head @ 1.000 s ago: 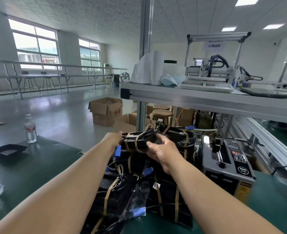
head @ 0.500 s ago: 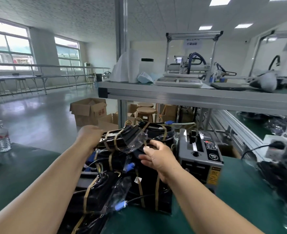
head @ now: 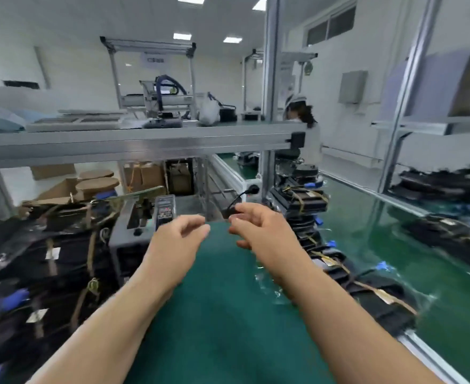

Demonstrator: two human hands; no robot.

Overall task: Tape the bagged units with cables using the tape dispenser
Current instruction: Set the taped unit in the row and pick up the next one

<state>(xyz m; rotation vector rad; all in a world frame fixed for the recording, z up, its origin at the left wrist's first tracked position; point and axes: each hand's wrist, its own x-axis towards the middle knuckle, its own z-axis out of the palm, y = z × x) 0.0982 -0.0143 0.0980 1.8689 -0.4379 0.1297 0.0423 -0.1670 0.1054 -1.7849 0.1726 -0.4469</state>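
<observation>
Both left hand [head: 178,241] and right hand [head: 260,230] hover empty, fingers loosely apart; next likely fetches black plastic-bagged unit [head: 301,200] at two o'clock.

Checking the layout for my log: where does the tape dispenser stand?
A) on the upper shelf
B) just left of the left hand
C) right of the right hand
B: the tape dispenser stands on the mat just left of the left hand, beside the bagged units.

White walls [head: 76,65], ceiling lights [head: 182,36] — aluminium shelf [head: 134,142] over green bench [head: 220,314].
</observation>
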